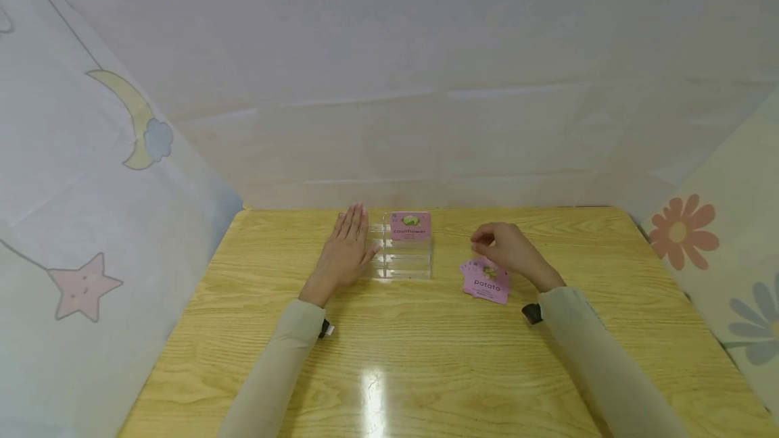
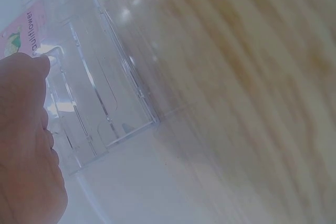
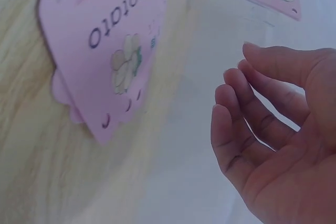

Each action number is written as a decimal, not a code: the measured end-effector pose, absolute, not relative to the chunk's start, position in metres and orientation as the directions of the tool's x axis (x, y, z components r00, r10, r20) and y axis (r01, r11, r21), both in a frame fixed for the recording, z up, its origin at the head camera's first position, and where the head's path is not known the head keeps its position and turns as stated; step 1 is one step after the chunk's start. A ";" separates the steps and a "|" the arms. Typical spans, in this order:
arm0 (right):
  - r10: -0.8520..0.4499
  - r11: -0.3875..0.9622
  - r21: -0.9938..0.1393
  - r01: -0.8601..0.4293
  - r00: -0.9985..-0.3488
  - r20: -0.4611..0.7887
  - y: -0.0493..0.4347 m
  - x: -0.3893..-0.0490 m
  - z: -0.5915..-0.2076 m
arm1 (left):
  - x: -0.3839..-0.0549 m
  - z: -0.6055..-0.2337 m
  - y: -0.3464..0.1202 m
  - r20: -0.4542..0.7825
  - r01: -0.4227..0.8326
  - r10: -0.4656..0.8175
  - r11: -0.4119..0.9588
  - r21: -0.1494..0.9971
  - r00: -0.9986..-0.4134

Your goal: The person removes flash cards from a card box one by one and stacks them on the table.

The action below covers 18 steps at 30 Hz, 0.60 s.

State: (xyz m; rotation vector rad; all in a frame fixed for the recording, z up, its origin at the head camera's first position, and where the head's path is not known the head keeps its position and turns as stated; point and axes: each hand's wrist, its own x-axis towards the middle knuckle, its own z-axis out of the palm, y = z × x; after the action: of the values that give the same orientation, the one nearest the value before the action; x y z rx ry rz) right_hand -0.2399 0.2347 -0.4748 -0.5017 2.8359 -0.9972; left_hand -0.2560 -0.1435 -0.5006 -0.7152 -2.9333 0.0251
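A clear plastic card holder [image 1: 409,263] with several slots lies on the wooden table. In its upper right part sits a pink cauliflower card [image 1: 410,227]. My left hand [image 1: 347,249] rests over the holder's left side with its fingers straight and thumb spread. In the left wrist view, the thumb side of that hand [image 2: 26,140] overlaps the holder's slots. To the right lies a small fanned pile of pink cards, a potato card [image 1: 487,284] on top. Above the pile hovers my right hand [image 1: 508,249]; in the right wrist view its loosely bent fingers [image 3: 223,124] hold nothing.
The wooden table [image 1: 426,370] has its far edge close behind the holder. A pale fabric backdrop [image 1: 395,120] rises behind and along both sides, printed with a moon, a star and flowers. Dark bands show at both wrists.
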 end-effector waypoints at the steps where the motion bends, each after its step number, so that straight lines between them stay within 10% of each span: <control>1: -0.336 0.733 -0.621 -0.279 -0.941 0.026 0.233 -0.239 -0.473 | -0.256 -0.500 -0.144 0.113 0.458 0.460 0.888 -0.045 -0.880; 18: -0.329 0.716 -0.621 -0.318 -0.939 0.101 0.205 -0.234 -0.449 | -0.255 -0.501 -0.145 0.129 0.459 0.463 0.887 -0.057 -0.877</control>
State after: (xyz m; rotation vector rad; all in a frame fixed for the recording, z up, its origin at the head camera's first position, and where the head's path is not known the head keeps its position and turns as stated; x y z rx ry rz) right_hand -0.2343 0.2051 -0.4491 -0.5451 2.8951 -1.0432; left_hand -0.2554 -0.1452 -0.5013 -0.7158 -2.9154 0.0379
